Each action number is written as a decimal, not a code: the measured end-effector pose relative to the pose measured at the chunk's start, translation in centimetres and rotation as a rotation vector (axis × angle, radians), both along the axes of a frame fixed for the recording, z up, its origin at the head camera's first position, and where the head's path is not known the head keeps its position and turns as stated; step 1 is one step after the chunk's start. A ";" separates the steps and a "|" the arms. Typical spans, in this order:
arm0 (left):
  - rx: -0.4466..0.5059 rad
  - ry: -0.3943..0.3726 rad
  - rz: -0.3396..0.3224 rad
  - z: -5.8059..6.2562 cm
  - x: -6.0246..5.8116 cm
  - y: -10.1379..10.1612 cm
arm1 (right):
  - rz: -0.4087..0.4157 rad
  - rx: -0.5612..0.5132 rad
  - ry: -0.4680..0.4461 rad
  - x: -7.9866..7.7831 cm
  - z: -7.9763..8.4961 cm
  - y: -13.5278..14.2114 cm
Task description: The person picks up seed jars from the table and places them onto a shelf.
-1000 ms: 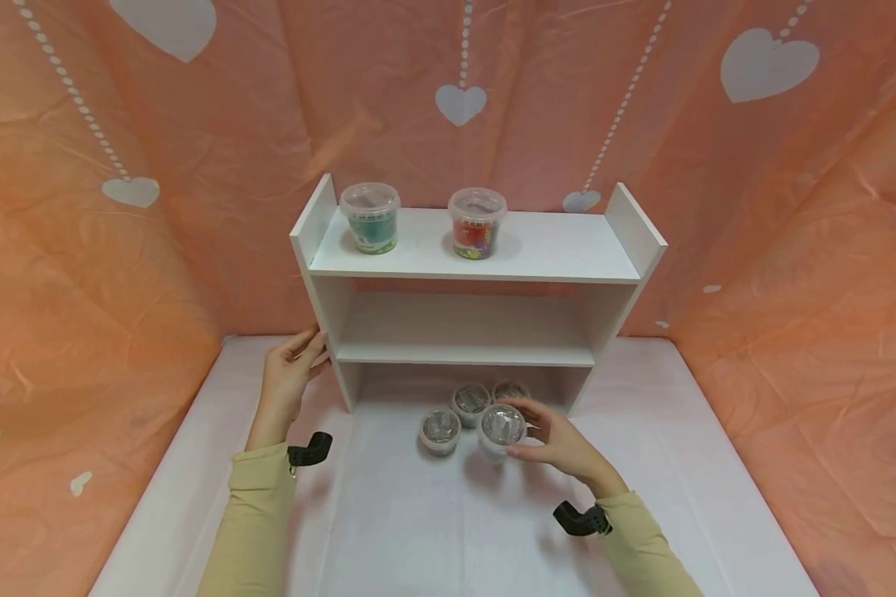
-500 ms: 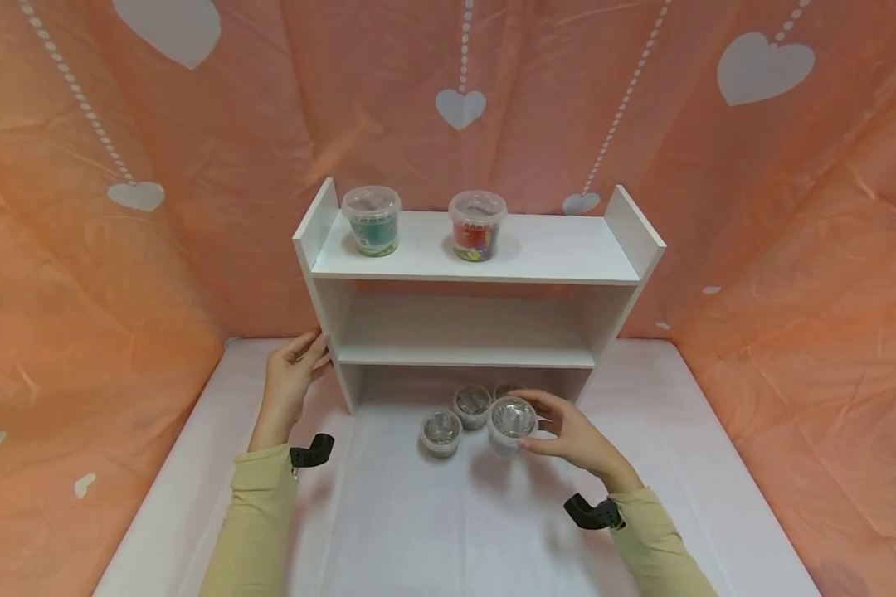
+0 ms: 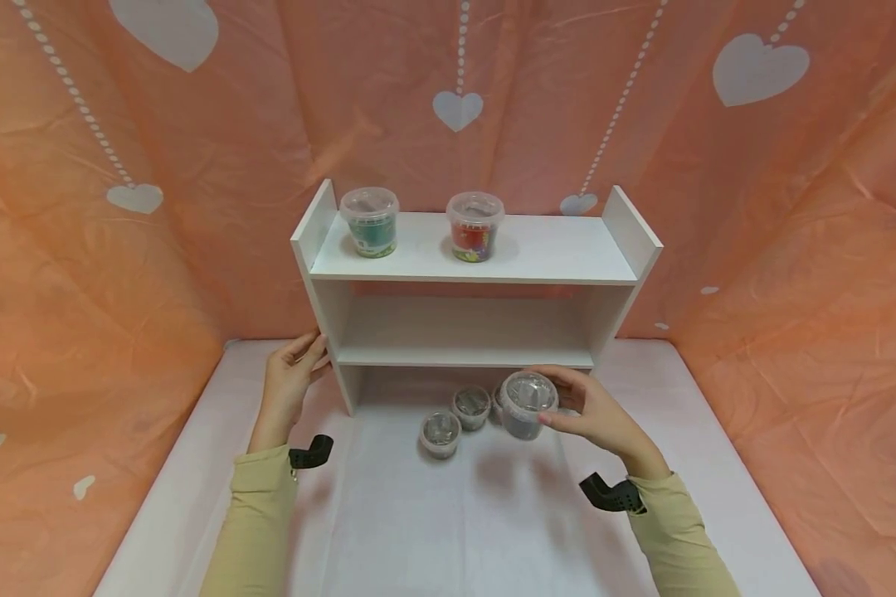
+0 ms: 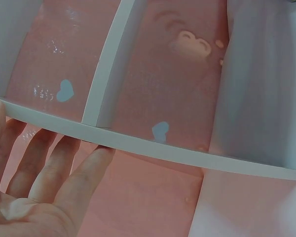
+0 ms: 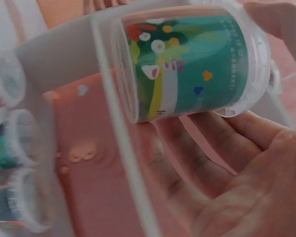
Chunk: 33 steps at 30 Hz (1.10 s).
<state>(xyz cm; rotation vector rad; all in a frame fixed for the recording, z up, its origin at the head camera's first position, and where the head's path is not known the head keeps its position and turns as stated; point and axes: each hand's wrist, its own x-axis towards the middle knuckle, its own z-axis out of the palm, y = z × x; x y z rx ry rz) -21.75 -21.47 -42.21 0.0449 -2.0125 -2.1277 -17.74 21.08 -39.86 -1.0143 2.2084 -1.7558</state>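
Observation:
My right hand [image 3: 593, 414] holds a small lidded plastic tub [image 3: 528, 406] above the table, in front of the shelf's lower right part. In the right wrist view this tub [image 5: 187, 64] shows a green printed label and a clear lid, with the thumb at the lid and the fingers along the other side. My left hand [image 3: 287, 381] rests its fingers on the outer left side of the white shelf unit [image 3: 470, 327]. Those fingers [image 4: 56, 163] lie fairly straight against the panel in the left wrist view.
On the top board stand a green-labelled tub [image 3: 371, 224] and a red one [image 3: 474, 228]. Lidded tubs [image 3: 440, 433] [image 3: 471, 406] stand on the white table [image 3: 418, 531], another partly hidden behind the held tub. Orange sheeting [image 3: 388, 108] with hearts surrounds the table.
My right hand has lifted the tub and carried it to the right, up toward the shelf. My left hand has stayed at the shelf's side.

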 end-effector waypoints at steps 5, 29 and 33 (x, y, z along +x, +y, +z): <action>0.006 -0.007 0.005 0.0 0.0 0.0 | -0.018 0.018 0.053 0.0 2.0 0.2; 0.014 -0.015 0.002 0.2 -0.1 0.0 | -0.123 -0.038 0.121 -0.1 9.6 1.9; 0.015 -0.021 0.004 0.2 -0.1 0.0 | -0.128 -0.042 0.125 -0.2 10.2 1.8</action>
